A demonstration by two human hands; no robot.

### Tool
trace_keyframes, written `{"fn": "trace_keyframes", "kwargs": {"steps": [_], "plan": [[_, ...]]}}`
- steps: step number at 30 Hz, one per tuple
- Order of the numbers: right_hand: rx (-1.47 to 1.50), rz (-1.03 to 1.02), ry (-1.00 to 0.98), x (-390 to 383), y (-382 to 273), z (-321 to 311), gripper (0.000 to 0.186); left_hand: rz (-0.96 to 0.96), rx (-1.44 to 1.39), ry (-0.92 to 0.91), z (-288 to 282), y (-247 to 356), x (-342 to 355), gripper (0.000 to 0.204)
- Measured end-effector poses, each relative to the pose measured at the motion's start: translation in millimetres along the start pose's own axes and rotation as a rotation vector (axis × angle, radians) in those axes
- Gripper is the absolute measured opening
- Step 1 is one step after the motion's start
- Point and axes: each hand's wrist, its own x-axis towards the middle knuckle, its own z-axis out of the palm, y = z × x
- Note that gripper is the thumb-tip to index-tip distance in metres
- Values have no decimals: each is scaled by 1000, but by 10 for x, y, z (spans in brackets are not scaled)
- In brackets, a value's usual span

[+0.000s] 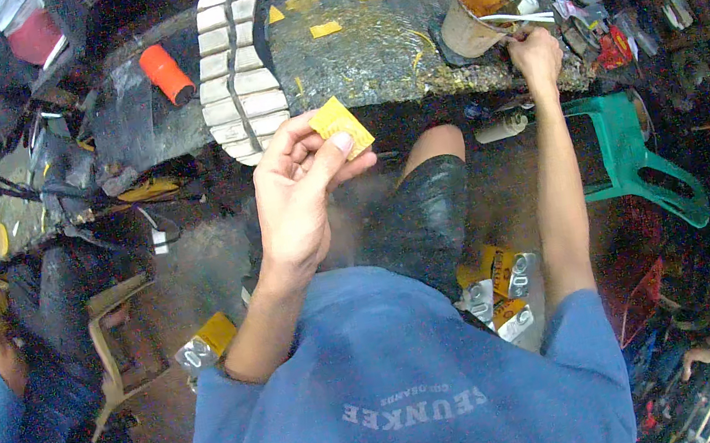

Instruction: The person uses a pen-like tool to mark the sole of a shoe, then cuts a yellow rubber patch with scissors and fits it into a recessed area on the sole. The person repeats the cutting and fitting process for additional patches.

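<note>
Between the thumb and fingers of my left hand [304, 169] is a small square yellow piece [342, 127] with faint raised marks, held up before the bench's near edge. My right hand [537, 55] is closed at the right side of a glue-stained pot [470, 26]. A thin dark handle seems to run from the pot to its fingers, but what it grips is too small to make out. Brown-orange residue coats the pot's inside. White treaded shoe soles [238, 67] lie lengthwise on the bench, just beyond my left hand.
Several yellow scraps [326, 29] lie on the glue-crusted bench [366, 65]. An orange cylinder [166, 75] stands left of the soles. A green plastic chair [629, 147] is at right. Another person [6, 411] sits at left. Printed yellow-and-white pieces [507, 290] are beside my lap.
</note>
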Motion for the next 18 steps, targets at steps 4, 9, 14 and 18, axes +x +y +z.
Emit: {"fn": "trace_keyframes", "kwargs": {"steps": [4,9,14,18], "plan": [[-131,61,-126,318,171,-39,39,12,-52,8,30,48,-58,31],[1082,282,-735,714,609,-249,30,48,-1,28,33,72,-96,32],[1608,541,-680,683,978,-355,28,56,-55,47,35,81,-89,31],[1739,467,-774,520,1109,-531,29,50,-75,58,48,65,-55,31]]}}
